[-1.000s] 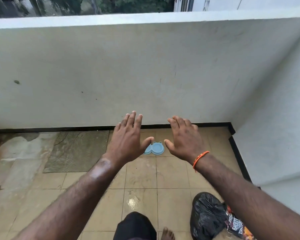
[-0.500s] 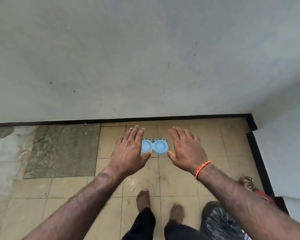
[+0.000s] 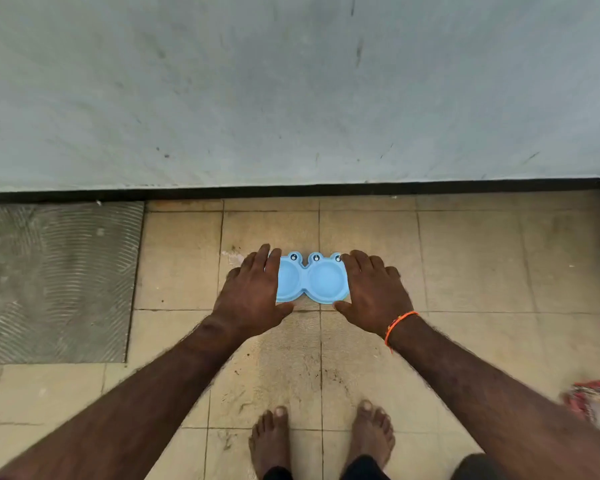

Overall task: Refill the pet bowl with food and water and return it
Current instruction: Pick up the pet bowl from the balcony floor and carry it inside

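On beige floor tiles (image 3: 465, 265) below a grey wall (image 3: 291, 91), both hands, left (image 3: 253, 296) and right (image 3: 374, 292), lie spread over the blue bowl's (image 3: 312, 280) ends.

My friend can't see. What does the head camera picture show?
Two hands, the left hand and right hand, reach down to either end of a blue double pet bowl with frog eyes, on a tiled floor by a wall. Both wells look empty.

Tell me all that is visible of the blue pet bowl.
The pet bowl is light blue, apparently plastic, one piece with two round basins side by side and small frog eyes along its far edge. Both basins look empty. It lies flat on the tiled floor near the wall. The left hand and right hand cover its ends.
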